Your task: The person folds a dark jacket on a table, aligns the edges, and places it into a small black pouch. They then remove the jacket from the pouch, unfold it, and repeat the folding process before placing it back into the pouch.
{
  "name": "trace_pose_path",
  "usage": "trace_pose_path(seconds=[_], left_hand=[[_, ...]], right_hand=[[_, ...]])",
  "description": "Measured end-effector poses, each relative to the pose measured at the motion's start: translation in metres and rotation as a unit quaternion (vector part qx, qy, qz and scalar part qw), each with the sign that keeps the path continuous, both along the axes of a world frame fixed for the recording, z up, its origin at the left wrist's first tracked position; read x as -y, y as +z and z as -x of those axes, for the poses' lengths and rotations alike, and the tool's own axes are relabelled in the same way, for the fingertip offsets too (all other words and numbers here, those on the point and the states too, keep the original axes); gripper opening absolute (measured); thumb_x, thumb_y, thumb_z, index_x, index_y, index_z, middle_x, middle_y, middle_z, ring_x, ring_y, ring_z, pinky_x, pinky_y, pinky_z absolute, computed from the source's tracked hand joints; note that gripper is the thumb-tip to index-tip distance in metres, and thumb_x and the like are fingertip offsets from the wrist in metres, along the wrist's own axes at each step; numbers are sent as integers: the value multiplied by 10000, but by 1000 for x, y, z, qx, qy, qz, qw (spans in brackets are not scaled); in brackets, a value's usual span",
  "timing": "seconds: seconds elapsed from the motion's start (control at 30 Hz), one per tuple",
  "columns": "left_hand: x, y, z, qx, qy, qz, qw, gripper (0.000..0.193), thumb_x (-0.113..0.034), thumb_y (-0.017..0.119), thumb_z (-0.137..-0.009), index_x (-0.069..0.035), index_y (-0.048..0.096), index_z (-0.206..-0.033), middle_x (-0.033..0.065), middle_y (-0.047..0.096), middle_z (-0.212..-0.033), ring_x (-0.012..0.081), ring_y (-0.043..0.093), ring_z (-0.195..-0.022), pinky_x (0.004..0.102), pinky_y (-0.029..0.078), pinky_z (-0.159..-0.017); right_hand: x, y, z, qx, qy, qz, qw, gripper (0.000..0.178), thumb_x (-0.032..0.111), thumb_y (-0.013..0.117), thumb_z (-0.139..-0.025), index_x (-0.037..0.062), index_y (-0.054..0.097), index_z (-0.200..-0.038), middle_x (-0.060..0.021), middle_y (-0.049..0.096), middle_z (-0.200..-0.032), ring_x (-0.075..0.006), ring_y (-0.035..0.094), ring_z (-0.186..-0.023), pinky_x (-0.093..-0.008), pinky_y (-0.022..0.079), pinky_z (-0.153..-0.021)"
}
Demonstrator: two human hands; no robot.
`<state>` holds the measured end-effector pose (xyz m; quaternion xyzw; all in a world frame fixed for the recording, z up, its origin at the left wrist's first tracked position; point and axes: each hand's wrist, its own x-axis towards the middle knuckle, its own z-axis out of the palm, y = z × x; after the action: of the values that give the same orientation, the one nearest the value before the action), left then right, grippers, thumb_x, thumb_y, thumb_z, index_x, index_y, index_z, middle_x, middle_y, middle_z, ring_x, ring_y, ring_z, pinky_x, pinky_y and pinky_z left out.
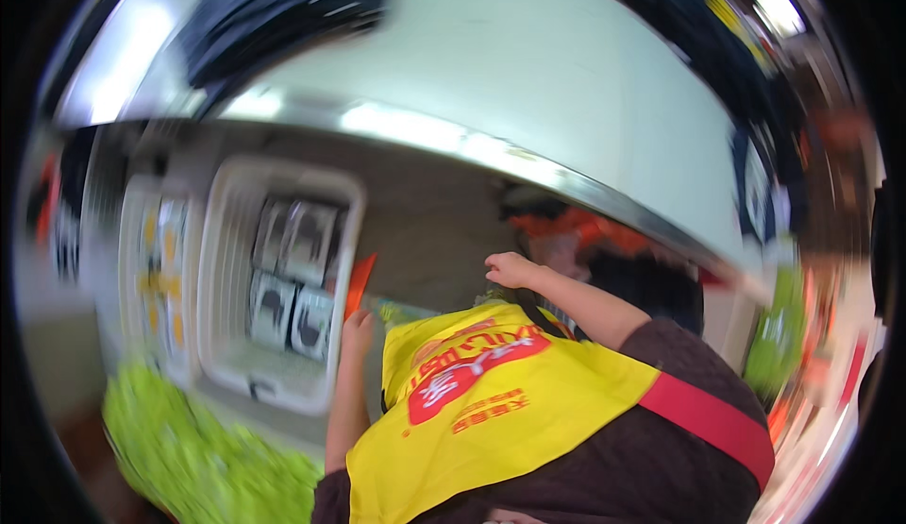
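Note:
My left hand point(358, 329) is closed at the lower right side of a white plastic basket point(351, 241). A flat, pointed orange piece point(359, 281), perhaps a bag or card, sticks up from its fingers; motion blur hides its kind. Inside the basket lie several clear packs point(310, 241) with dark and white contents. My right hand point(511, 270) is held in front of my yellow apron point(472, 373), its fingers curled in and nothing visible in them. It is apart from the long pale table point(528, 61) beyond.
Dark folded cloth point(283, 14) lies on the table's far left. Another white basket point(132, 269) with yellow-marked packs stands at the left. Bright green bagged goods point(189, 448) are at the lower left, more green ones point(776, 326) at the right. Orange and black items point(604, 241) sit under the table.

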<state>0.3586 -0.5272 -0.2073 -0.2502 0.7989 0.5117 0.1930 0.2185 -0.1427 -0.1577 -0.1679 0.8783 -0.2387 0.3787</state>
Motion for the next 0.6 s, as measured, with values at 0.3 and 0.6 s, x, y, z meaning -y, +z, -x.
trace_pose_path(seconds=[0.3,0.6], left_hand=[[-227,54,171,-156,-291,20,944,227,-122,560,-893,26,608,-1058,90,653,-952,156,607,-873,289,480,-800],[-675,207,164,-511,-576,54,635,337,-97,539,-896,8,505,-1214,183,528,-1192,358,463,-1124,420,384,-941]], right_hand=[[-329,-98,-197,-2,-558,-137,818,285,295,625,-734,55,678,-877,-179,651,-922,-360,615,-889,-433,493,-789],[-444,-112,-436,38,-813,-180,553,318,220,676,-726,18,636,-969,-204,639,-971,-369,599,-956,-407,478,-836]])
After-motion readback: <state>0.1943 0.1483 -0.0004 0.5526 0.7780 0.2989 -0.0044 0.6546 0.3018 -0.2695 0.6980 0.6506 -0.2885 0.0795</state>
